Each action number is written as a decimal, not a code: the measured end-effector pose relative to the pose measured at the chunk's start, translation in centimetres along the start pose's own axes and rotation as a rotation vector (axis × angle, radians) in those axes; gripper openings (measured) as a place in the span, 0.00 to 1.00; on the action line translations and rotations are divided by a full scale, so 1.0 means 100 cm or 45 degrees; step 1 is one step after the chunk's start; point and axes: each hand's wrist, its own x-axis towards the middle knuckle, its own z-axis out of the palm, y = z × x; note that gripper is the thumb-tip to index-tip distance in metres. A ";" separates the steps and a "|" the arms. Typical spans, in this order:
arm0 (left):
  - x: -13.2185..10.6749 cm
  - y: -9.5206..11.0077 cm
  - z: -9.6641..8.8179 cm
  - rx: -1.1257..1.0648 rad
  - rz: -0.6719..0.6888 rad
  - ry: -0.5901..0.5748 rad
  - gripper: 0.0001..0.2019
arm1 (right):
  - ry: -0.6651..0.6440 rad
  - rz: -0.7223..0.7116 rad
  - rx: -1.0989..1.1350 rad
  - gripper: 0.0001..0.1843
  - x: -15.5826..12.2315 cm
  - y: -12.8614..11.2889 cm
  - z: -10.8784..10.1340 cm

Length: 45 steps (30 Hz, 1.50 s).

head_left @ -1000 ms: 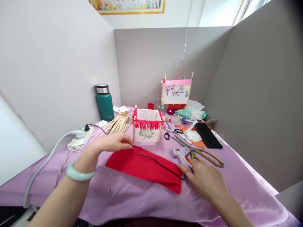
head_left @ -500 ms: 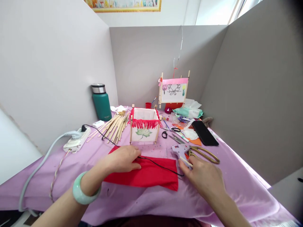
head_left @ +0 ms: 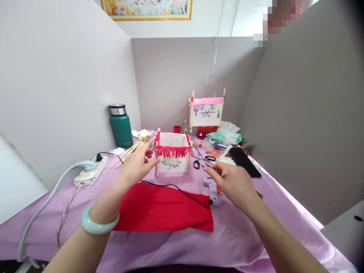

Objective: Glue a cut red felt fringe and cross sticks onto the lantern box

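Note:
A square paper lantern (head_left: 171, 163) stands on the table, with a wooden stick frame, white panels, a red fringe and a drawn green leaf. My left hand (head_left: 136, 167) reaches toward it, fingers extended and tips at or very near its front left post. A jade bangle (head_left: 99, 225) circles that wrist. My right hand (head_left: 233, 182) hovers above a lilac glue gun (head_left: 212, 191), fingers curled round a small pale bit that I cannot make out. The gun's black cord (head_left: 176, 191) crosses a red cloth (head_left: 162, 210) lying in front of the lantern.
A lilac tablecloth (head_left: 241, 235) covers the table. Behind my left hand lie a power strip (head_left: 91, 171) and a pile of wooden sticks (head_left: 133, 149). At the back stand a green flask (head_left: 121, 131) and a second lantern panel (head_left: 206, 112). A black phone (head_left: 244, 162) lies at right.
My left hand has risen off the red cloth toward the lantern. My right hand has moved up and left, and now covers most of the gold scissors.

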 end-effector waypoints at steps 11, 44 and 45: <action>0.013 0.008 0.019 0.342 0.029 -0.085 0.15 | 0.103 -0.191 1.009 0.18 0.092 -0.019 0.040; 0.080 0.024 -0.002 -0.599 0.030 0.130 0.16 | -0.257 -0.207 1.117 0.13 0.074 -0.025 -0.048; 0.087 0.023 0.005 -0.606 0.030 0.131 0.16 | -0.254 -0.229 1.067 0.12 0.076 -0.030 -0.046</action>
